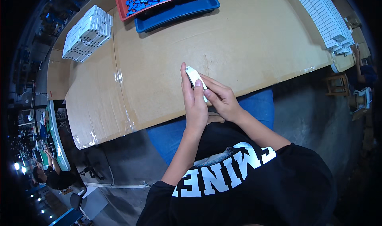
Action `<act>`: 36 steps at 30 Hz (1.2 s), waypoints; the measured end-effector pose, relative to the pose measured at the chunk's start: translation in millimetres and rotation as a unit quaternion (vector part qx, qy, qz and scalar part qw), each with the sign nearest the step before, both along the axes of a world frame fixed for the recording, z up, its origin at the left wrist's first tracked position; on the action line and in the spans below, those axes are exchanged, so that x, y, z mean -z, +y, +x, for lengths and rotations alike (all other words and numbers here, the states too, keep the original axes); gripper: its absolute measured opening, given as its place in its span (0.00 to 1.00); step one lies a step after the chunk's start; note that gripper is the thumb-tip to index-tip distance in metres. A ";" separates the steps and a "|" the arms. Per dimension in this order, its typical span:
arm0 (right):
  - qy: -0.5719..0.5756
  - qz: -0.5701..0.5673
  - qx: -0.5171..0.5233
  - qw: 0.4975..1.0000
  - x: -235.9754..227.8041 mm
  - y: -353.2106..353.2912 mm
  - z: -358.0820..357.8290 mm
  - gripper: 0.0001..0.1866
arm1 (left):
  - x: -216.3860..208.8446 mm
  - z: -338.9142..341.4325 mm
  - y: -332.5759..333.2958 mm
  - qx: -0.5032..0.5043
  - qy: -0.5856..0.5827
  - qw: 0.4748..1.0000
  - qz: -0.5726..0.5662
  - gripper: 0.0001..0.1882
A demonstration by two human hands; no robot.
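Between my two hands, over the table's near edge, is a slim white plastic casing (193, 74) held on a slant. My left hand (193, 102) wraps its left side, with the thumb lying on its face and the fingers behind it. The fingers of my right hand (223, 100) grip the right side and the lower end, the thumb close to the bottom corner. Part of the casing is covered by my fingers, so its inner side does not show clearly.
A cardboard-covered table (159, 67) stretches ahead. At the far left stand stacked white casings (87, 33); at the right, long rows of white pieces (322, 17). A red tray (121, 7) of small blue parts (147, 0) overlaps a blue tray (179, 20). Other people sit farther off on both sides.
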State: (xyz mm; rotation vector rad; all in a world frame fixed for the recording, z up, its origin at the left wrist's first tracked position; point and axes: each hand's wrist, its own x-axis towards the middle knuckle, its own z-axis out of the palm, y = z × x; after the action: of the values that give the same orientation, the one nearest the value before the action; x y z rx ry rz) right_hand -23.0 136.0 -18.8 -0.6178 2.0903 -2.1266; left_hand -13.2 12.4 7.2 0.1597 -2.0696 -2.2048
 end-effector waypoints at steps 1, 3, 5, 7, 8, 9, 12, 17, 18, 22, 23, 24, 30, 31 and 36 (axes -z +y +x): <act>0.014 0.000 0.007 1.000 -0.6 -2.4 2.1 0.28 | 1.7 -0.7 0.7 -0.001 0.002 1.000 0.000 0.33; 0.051 0.014 0.014 0.999 2.3 -4.7 2.5 0.28 | 7.7 -2.0 3.6 -0.025 0.058 0.998 -0.008 0.35; 0.085 0.026 0.019 0.996 -0.1 -7.3 4.9 0.28 | 6.3 -0.3 1.6 -0.024 0.058 0.998 0.005 0.35; 0.095 0.034 0.025 0.995 -5.9 -9.6 6.9 0.28 | 0.9 2.8 2.5 -0.022 0.058 0.998 0.018 0.36; 0.095 0.035 0.025 0.995 -5.7 -8.9 7.4 0.28 | -5.9 5.2 6.0 -0.021 0.051 0.998 0.033 0.37; 0.122 0.051 0.033 0.991 -5.3 -7.2 8.0 0.28 | -9.4 6.2 8.2 -0.020 0.044 0.998 0.049 0.38; 0.171 0.073 0.044 0.982 -4.6 -5.8 9.0 0.27 | -9.5 8.8 8.3 -0.010 0.066 0.997 0.042 0.39; 0.217 0.093 0.058 0.970 -7.3 -4.9 9.5 0.26 | -3.3 9.1 9.2 0.005 0.075 0.995 0.068 0.40; 0.221 0.095 0.062 0.969 -6.0 -4.7 10.4 0.26 | -4.9 10.3 10.8 -0.003 0.059 0.994 0.090 0.41; 0.216 0.089 0.071 0.970 -9.5 -5.9 14.3 0.26 | 5.3 14.1 1.8 0.031 0.069 0.989 0.130 0.40; 0.219 0.087 0.071 0.969 -10.6 -6.6 14.9 0.26 | 5.7 14.8 2.6 0.029 0.078 0.989 0.126 0.40; 0.205 0.085 0.066 0.973 -11.9 -7.5 15.8 0.26 | 6.4 13.5 2.8 0.027 0.087 0.988 0.121 0.40; 0.086 0.000 0.050 0.995 -11.8 -12.6 10.9 0.25 | 4.0 3.2 -8.9 0.004 0.100 0.988 0.122 0.44; 0.024 -0.026 0.051 0.998 -11.0 -9.8 7.5 0.25 | -22.7 2.6 11.9 -0.082 0.115 0.987 0.075 0.47; -0.319 -0.197 -0.045 0.926 -35.6 3.3 -1.3 0.25 | 7.2 4.9 -14.2 0.035 0.120 0.992 -0.037 0.53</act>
State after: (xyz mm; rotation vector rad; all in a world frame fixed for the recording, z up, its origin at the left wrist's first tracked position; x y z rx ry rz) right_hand -24.2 139.3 16.8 -0.0144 1.2837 -2.2913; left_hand -8.3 -1.8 0.0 -0.1773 -2.0467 -2.0637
